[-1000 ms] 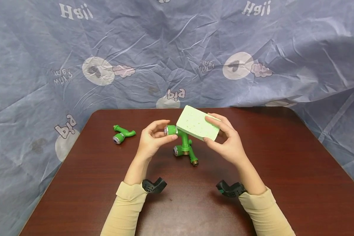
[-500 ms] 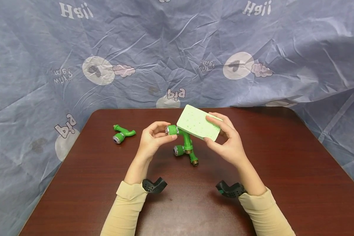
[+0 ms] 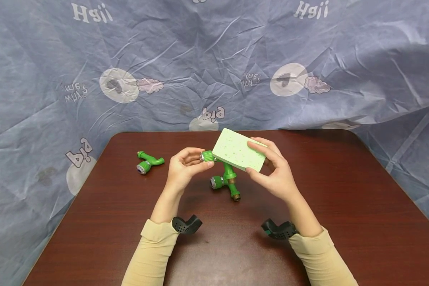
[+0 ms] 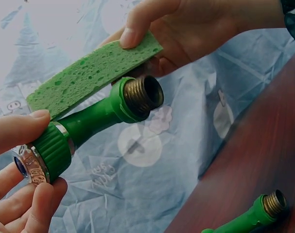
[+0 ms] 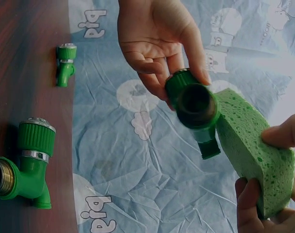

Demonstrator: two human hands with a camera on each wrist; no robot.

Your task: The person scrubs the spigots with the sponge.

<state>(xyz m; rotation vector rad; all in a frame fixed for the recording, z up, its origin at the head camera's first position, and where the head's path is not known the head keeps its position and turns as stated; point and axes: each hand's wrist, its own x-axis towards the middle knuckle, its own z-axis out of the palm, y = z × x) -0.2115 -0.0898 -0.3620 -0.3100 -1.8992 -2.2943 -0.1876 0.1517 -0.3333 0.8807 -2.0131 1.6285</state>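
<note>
Held up over the middle of the dark wooden surface (image 3: 343,206), nearer its far edge: a green hose fitting (image 4: 89,121), pinched at its ribbed collar by the left hand (image 3: 182,171), thumb and fingers (image 4: 16,131) curled round that end, brass-threaded end pointing away toward the other hand. Pressed against the fitting's stem from above, touching it: a light green sponge (image 3: 239,154), tilted, gripped at its right end by the right hand (image 3: 277,174), fingers over the top face and thumb under the near edge, so both hands closed on what they carry. Seen from the right wrist: the open mouth of the fitting's collar facing the camera, sponge just beside it on the right. Lying on the surface directly below the raised pair: a second green fitting (image 3: 226,183), with a ribbed collar and a brass thread showing. Well apart, toward the far left corner of the surface: a third green fitting (image 3: 148,162), lying flat. Behind the far edge and down both sides: a crinkled blue-grey printed cloth (image 3: 214,59). At both wrists: cream sleeves and black camera mounts.
</note>
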